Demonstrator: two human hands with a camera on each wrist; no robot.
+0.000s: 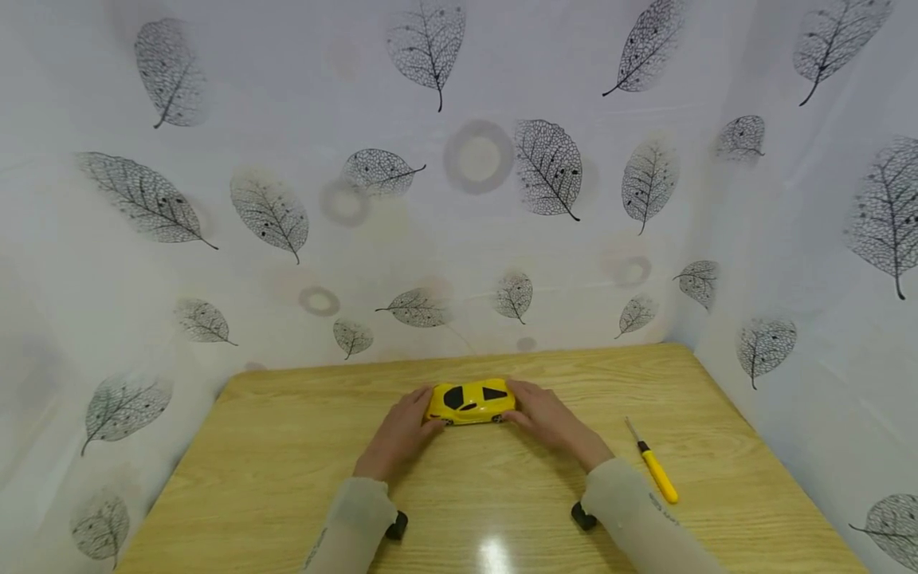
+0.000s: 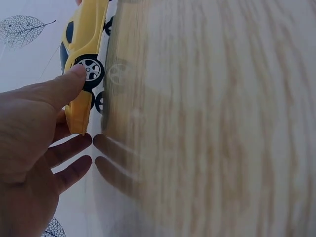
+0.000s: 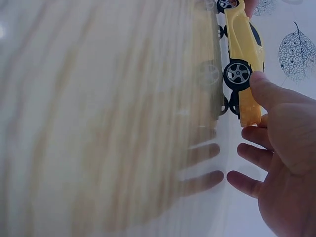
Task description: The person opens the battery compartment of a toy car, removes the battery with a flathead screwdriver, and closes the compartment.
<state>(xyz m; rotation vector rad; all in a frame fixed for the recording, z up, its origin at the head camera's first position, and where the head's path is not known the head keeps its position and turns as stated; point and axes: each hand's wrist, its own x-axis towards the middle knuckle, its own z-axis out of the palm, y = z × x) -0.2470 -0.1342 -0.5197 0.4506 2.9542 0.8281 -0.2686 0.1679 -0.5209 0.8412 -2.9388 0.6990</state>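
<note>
One leaf-printed sheet borders the wood-grain tabletop at left, back and right on my remote feed. Next I record a pale left sleeve, a small black object at its cuff, and the person's left hand at the left end of the yellow toy car. Its thumb lies on a wheel, another finger is partly hidden behind the bodywork, and the two lower fingers are spread; I log a pinch on that end. The car is crosswise toward the table's back, roof up; I cannot tell whether it touches the surface. The right hand pinches the right end, its lower fingers splayed. Further right I note a second black object, a right sleeve, and a yellow-handled screwdriver, lying apart, shaft pointing away.
</note>
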